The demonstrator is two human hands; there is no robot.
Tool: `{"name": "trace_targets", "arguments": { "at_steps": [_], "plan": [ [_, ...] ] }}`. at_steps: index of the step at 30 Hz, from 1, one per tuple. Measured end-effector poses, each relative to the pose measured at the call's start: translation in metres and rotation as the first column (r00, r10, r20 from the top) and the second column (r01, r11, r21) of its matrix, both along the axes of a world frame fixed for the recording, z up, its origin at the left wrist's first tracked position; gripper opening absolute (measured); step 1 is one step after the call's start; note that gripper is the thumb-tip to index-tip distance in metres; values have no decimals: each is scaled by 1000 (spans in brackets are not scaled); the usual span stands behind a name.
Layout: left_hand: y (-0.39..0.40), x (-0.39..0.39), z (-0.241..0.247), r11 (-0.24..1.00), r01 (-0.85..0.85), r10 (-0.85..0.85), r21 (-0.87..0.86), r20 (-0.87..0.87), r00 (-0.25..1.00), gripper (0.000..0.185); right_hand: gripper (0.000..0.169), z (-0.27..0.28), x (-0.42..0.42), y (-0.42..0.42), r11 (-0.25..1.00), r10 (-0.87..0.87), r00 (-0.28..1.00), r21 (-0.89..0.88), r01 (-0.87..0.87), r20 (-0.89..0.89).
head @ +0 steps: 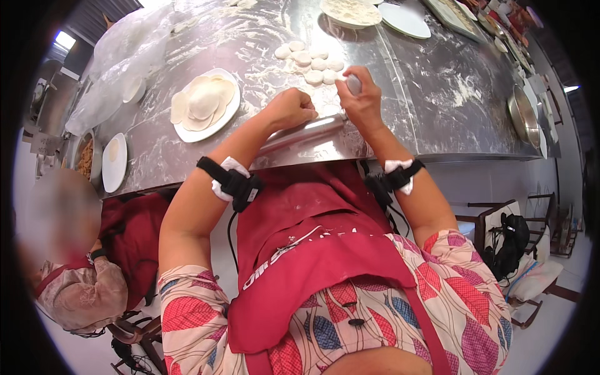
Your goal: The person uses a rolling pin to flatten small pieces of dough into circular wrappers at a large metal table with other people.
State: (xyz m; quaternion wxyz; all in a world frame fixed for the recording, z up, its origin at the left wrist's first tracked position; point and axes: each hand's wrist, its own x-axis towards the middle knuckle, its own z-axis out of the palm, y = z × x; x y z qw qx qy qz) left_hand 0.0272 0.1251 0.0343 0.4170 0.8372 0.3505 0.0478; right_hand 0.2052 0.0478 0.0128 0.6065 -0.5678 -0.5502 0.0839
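Observation:
My left hand [293,108] is low over the floured steel table, fingers curled down; what lies under its fingertips is hidden. My right hand [363,101] is curled around a small greyish rounded object [354,85], whose kind I cannot tell. Just below the hands, near the table's front edge, a shiny metal cylinder [323,123] lies slantwise. Several flattened round dough pieces [316,77] lie grouped beyond the hands, dusted with flour. To the left, a white oval plate [234,105] bears a pile of thin round dough wrappers [203,104].
Further left are a white plate with one wrapper [114,171], a metal bowl of brownish filling [86,157], clear plastic sheeting [126,56] and a seated person in a red apron [133,243]. Floured plates [351,13] stand at the back; a steel bowl [522,117] is far right.

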Motion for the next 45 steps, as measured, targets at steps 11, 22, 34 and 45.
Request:
{"name": "trace_targets", "arguments": {
  "at_steps": [11, 22, 34, 45],
  "plan": [
    [-7, -7, -4, 999, 19, -17, -40, 57, 998, 13, 23, 4, -3, -23, 998, 33, 994, -55, -39, -102],
    [-11, -8, -14, 968, -162, 179, -192, 71, 981, 17, 25, -6, -2, -45, 1000, 29, 998, 4, -29, -57],
    [-12, -14, -14, 901, -159, 216, -403, 100, 971, 18, 25, -6, -5, -67, 997, 65, 991, -27, -69, -121],
    [-8, -12, -17, 986, -169, 169, -6, 59, 984, 25, 27, -10, -3, -64, 996, 48, 994, -69, -55, -97]
  ]
}}
